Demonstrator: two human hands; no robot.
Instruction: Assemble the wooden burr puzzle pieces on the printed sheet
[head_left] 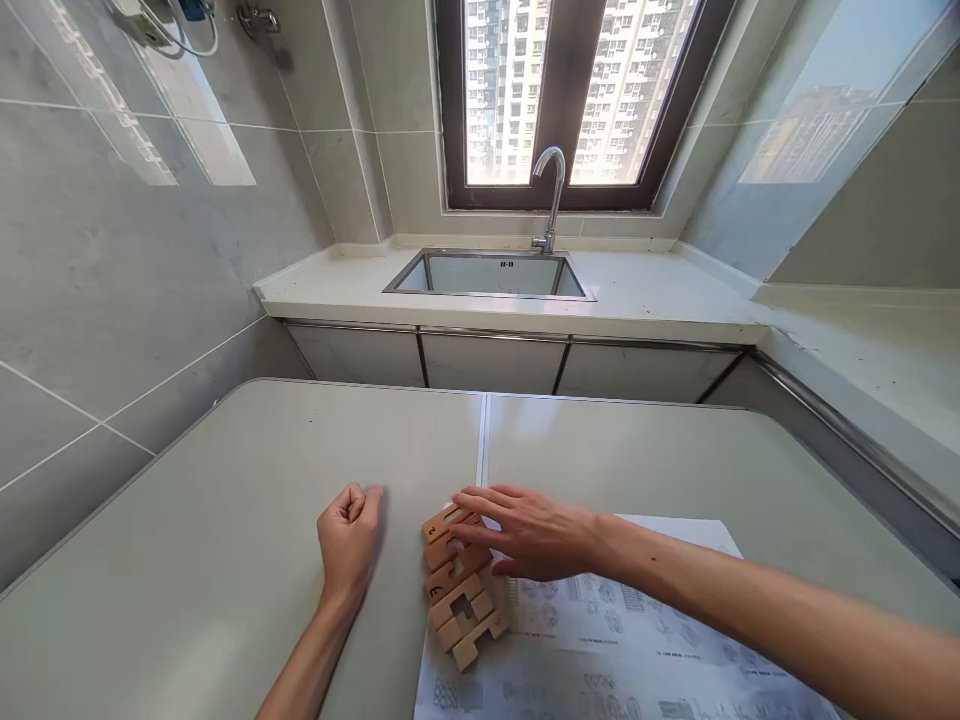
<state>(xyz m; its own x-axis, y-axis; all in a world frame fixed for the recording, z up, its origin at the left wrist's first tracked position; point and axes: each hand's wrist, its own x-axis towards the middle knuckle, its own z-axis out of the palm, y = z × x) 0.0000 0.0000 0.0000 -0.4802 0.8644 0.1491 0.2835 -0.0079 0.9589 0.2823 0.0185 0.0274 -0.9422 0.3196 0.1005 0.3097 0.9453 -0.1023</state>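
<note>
- Reaching in from the lower right, my right forearm (750,600) is nearest the camera, lying across part of the printed sheet.
- At its end, my right hand (532,535) is palm down, fingers stretched and slightly apart, gripping nothing. Its fingertips reach over the far end of the wooden pieces (452,577); whether they press on the wood or float just above it, I cannot tell.
- Those pieces lie to the left of that hand and run on toward me from under its fingertips. Their long axis goes from the far end to the near end, leaning a little rightward as it comes closer, so it cuts across the line of my right forearm. Dark marks show on some of them.
- My left hand (350,535) is well clear on the pieces' other side, curled into a fist; I cannot see inside it. My right hand is clearly the nearer one.
- Under the near part of the row is the printed sheet (555,660), with the pieces along its left edge.
- Around all this spreads the pale table (247,480), its seam (484,430) beyond the pieces.
- Past it are a counter (337,290), a sink (487,295), a tap (555,195) and a window (559,100).
</note>
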